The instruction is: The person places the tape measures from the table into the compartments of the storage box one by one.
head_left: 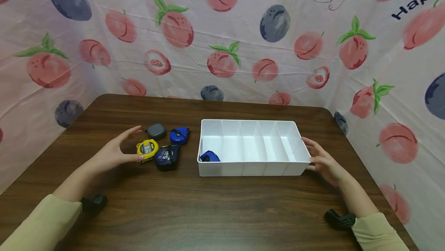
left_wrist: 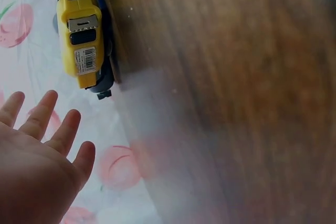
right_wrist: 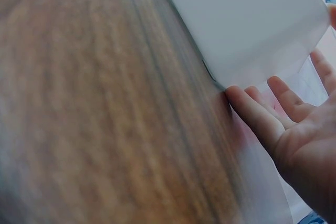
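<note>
My left hand reaches toward a yellow tape measure, its thumb and fingers spread apart. In the left wrist view, those fingers stand clear of the yellow case, whose clip and barcode label show. Beside it are a dark navy tape measure, a blue one and a dark grey rounded object. A white divided box holds another blue tape measure in its leftmost compartment. At the box's right end, my right hand touches the wall with extended fingers.
A brown wooden table carries everything. Behind it and along its sides hangs a white sheet printed with fruit. Thin upright dividers split the box into several compartments. A black band sits on each wrist.
</note>
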`<state>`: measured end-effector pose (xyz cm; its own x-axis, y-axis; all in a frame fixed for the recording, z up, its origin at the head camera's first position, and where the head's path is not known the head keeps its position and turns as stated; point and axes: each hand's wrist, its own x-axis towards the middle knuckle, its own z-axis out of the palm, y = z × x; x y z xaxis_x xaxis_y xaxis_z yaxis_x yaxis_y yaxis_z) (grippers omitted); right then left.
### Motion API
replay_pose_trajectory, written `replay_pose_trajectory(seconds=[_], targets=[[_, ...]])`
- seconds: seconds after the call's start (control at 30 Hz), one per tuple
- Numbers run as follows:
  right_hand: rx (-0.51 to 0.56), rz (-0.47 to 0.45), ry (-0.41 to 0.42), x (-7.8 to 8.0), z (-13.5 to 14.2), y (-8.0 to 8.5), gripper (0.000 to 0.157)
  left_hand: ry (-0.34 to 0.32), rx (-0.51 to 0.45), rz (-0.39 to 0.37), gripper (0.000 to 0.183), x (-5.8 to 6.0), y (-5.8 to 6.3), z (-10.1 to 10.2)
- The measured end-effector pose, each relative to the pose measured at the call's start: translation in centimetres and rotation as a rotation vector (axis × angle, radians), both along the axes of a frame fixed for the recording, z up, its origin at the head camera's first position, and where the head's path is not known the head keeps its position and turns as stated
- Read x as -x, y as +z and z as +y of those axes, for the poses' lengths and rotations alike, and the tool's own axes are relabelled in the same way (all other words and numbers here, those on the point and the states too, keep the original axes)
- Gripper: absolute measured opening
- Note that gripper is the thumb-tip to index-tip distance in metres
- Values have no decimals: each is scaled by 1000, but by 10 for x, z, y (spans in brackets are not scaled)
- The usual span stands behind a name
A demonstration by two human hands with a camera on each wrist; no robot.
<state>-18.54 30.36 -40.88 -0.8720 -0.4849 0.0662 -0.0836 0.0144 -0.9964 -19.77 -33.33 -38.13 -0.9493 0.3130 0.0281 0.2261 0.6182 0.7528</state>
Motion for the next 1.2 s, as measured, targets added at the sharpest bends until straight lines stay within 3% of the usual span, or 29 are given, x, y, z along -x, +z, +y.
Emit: replay_pose_trajectory(seconds=[0.3,0.87,1.2], targets=[[-19,1,-16,0,1,1,60,-17,0,-60,91,8,-4,1],[-17,2,-16,0,-1,1,60,-115,22,-100,83,17,-11,-2],[-30,0,-30,-1,-1,0,59,-132,65,-143,84,21,-12,-3]])
